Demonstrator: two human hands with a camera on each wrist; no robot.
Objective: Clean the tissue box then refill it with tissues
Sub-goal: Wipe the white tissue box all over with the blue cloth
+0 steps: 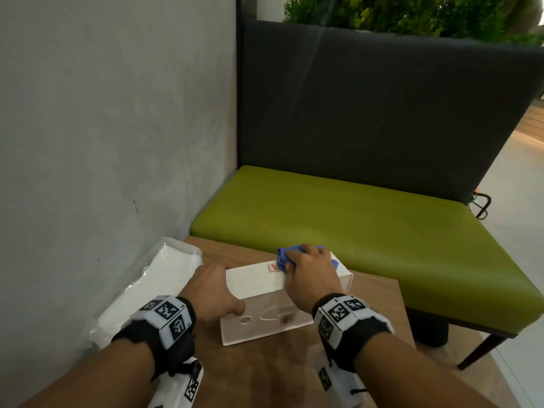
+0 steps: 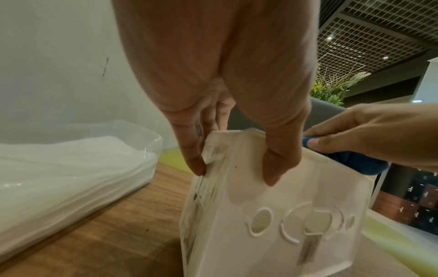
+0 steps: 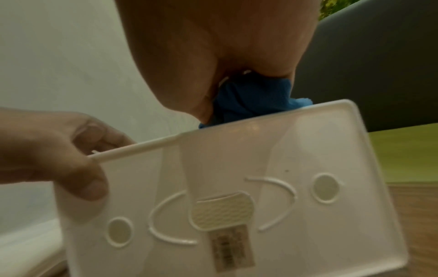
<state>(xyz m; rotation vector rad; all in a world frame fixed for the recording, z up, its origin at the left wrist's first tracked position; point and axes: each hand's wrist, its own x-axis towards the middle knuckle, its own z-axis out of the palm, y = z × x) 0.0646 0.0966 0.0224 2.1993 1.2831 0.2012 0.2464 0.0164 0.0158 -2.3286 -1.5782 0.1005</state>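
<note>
A grey plaster wall (image 1: 103,128) fills the view from 9 to 12 o'clock. At 2 o'clock rises a dark padded backrest (image 1: 382,107), with green foliage (image 1: 412,13) above it at 1 o'clock. The lime-green seat cushion (image 1: 338,225) spreads toward 3 o'clock, just beyond the wooden bench (image 1: 265,372) at 6 o'clock. Pale floor (image 1: 518,201) shows at 3 o'clock.

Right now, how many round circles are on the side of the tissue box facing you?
2. One round circle sits near the left hand; the other round circle is at the tissue box's opposite end. Other sides are hidden.
</note>
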